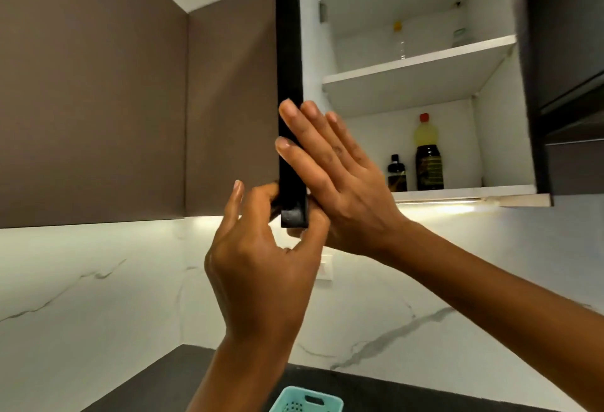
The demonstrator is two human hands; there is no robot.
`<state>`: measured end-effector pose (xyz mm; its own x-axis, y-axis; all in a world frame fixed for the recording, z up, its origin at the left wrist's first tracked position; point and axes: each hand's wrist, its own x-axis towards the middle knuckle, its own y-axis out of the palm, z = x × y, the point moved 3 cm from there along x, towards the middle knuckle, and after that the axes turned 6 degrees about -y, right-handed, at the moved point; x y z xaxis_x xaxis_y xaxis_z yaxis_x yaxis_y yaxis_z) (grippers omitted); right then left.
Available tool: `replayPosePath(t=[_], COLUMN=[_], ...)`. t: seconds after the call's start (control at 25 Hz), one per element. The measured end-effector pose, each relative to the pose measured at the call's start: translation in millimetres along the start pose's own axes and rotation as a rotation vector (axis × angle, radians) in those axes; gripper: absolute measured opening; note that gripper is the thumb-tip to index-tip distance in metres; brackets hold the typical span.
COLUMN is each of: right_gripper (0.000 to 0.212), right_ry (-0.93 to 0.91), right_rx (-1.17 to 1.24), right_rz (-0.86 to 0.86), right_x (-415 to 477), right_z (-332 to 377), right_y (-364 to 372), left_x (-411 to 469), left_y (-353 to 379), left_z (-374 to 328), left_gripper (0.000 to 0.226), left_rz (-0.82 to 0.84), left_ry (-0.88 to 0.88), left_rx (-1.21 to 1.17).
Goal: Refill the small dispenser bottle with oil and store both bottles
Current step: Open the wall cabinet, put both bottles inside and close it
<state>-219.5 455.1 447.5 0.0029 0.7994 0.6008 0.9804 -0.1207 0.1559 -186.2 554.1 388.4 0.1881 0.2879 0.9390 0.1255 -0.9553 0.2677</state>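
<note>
The wall cupboard stands open, its dark door (289,52) seen edge-on. My left hand (258,258) grips the door's bottom corner, thumb and fingers curled round the edge. My right hand (330,176) lies flat against the door's inner side with straight fingers. On the bottom shelf (464,191) stand the small dark dispenser bottle (397,173) and, to its right, the large oil bottle (428,153) with a red cap and dark label. Both are upright and apart from my hands.
The middle shelf (418,74) carries a clear bottle with a yellow cap (399,40) and a small jar (459,38) at the back. A turquoise basket (307,402) sits on the dark counter below. A second dark door (562,52) is at the right.
</note>
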Motion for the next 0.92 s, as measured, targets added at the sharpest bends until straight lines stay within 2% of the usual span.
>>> replayPosePath(t=[0.12,0.24,0.32,0.44,0.52,0.72,0.8,0.92], right_gripper=[0.056,0.041,0.031,0.036,0.040,0.046,0.049,0.061], right_ry=[-0.001,-0.131,-0.209,-0.204,-0.158,-0.023,0.066,0.199], right_rx=[-0.009,-0.080,-0.147,-0.297,-0.421,-0.728,-0.786,-0.824], right_rz=[-0.026,0.016,0.086,0.216,0.320,0.740,0.869,0.982], right_x=[-23.4,-43.0,-55.8,-81.1,-101.3,-168.2,-197.6,-234.6], right_z=[-17.7,-31.5,-41.7,-63.0,-72.7,-100.9,-114.2,-134.0], right_y=[-30.1,-64.9,-85.9,-115.2,-133.8,-160.2,-163.0,-156.2], left_x=[-14.4,-31.6,-43.2,-51.6,-58.4,-71.3,-77.9,-87.7], left_y=[25.4,55.5,82.0,129.0,160.8,247.8,279.1,317.3], left_z=[-21.4,-36.8,-36.2,-32.2,-34.5,-40.3,-45.8,-51.0], left_gripper=[0.047,0.048,0.046,0.050,0.053,0.052,0.049,0.057], left_rz=[-0.003,0.024,0.094,0.260,0.355,0.356,0.369,0.381], left_ry=[0.120,0.272,0.337,0.357,0.435,0.540,0.564,0.571], left_rx=[-0.087,-0.234,-0.349,-0.545,-0.529,-0.358,-0.348,-0.292])
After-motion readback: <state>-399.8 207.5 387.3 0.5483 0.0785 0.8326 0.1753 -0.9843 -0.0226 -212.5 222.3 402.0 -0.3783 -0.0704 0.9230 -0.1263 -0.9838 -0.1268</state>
